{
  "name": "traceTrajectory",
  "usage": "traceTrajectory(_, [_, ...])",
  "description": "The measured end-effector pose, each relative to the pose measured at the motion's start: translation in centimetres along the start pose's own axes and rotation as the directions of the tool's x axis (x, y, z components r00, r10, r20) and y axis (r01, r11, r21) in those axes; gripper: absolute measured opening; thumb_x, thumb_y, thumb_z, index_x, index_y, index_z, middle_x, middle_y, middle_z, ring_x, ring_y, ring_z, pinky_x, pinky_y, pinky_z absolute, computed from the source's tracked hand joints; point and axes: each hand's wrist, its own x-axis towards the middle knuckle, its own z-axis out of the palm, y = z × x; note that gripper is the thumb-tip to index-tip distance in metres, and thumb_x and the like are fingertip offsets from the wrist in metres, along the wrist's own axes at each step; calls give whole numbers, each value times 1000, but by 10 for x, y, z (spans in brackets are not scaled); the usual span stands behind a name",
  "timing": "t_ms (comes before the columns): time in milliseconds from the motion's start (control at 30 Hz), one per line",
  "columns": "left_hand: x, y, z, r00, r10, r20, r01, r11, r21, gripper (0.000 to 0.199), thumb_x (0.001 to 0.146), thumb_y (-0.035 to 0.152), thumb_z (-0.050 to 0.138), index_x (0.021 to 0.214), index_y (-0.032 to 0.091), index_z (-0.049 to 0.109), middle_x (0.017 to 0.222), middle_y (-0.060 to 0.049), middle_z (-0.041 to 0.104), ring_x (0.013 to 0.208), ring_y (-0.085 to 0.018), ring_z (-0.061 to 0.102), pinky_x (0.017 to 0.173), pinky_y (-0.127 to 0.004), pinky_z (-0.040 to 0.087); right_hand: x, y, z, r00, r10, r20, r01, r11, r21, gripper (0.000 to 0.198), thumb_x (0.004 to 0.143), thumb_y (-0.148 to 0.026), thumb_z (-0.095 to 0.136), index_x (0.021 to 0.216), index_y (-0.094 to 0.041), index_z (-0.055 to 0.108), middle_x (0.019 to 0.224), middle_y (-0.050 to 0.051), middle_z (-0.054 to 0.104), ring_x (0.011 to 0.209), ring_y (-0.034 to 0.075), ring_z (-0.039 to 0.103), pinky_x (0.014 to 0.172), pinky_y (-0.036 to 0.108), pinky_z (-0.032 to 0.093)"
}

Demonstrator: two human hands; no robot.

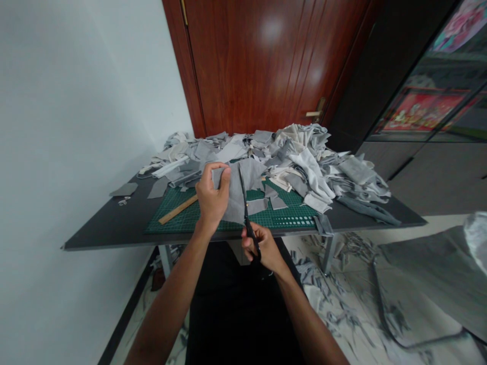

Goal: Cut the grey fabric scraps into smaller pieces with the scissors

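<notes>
- While your left hand pinches the upper edge of a grey rectangular fabric piece, it hangs upright above the green gridded cutting mat at the table's near edge.
- Your right hand grips black-handled scissors, blades up into the fabric.
- Behind, a heap of grey and white cloth scraps fills the table's far side.
- Left of the mat, a wooden ruler lies beside bare dark tabletop.
</notes>
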Motion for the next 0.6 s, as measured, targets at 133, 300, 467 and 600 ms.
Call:
traceTrajectory(133, [-1, -3, 1, 1000, -7, 10, 7, 1000, 15, 30, 104, 50, 56, 101, 22, 65, 93, -2, 71, 85, -17, 67, 82, -27, 51, 0, 3, -1, 1000, 1, 18, 0, 1000, -9, 55, 76, -66, 83, 86, -21, 52, 50, -13, 43, 34, 6, 38, 36, 17, 24])
traceTrajectory(300, [-6, -5, 0, 999, -15, 49, 15, 1000, 8, 31, 103, 52, 57, 102, 22, 66, 91, -2, 70, 82, -17, 66, 79, -28, 50, -2, 2, -2, 999, -33, 27, 34, 999, -34, 65, 74, -79, 77, 88, -21, 53, 50, -11, 44, 38, 6, 37, 39, 19, 26])
traceTrajectory(467, [-11, -3, 1, 993, -37, 115, 40, 999, -25, 31, 103, 52, 57, 103, 22, 65, 89, -1, 70, 77, -16, 65, 74, -27, 50, -4, -1, -6, 999, -54, 10, 55, 994, -93, 74, 72, -91, 68, 90, -21, 54, 55, -9, 45, 43, 7, 38, 43, 20, 29])
traceTrajectory(600, [-13, -2, 2, 991, -42, 126, 47, 998, -35, 29, 103, 51, 57, 103, 22, 65, 92, -2, 70, 83, -17, 67, 81, -28, 52, -5, -2, -9, 999, -48, 8, 48, 993, -104, 75, 73, -91, 68, 92, -20, 55, 55, -9, 45, 43, 7, 38, 44, 21, 31])
